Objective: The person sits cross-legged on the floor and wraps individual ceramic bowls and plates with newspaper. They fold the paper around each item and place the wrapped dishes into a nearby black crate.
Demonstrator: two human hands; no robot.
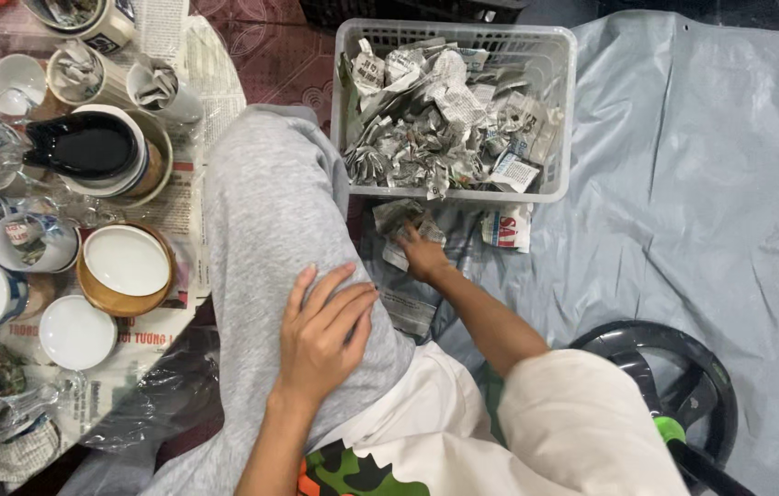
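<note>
My left hand (321, 335) rests flat, fingers spread, on my grey-trousered leg (265, 220) and holds nothing. My right hand (423, 254) reaches down to the floor just in front of a white plastic basket (559, 110), its fingers on a crumpled piece of newspaper (400, 220). The basket is filled with several crumpled newspaper wads (445, 110). Another scrap of printed paper (506, 228) lies on the floor to the right of my hand.
On the left, on spread newspaper, stand several ceramic bowls and cups: a brown-rimmed white bowl (126, 266), white dishes (75, 332), a dark glazed bowl (86, 147), cups stuffed with paper (155, 87). A grey tarp (702, 184) covers the floor at right; a black stool (674, 377) sits lower right.
</note>
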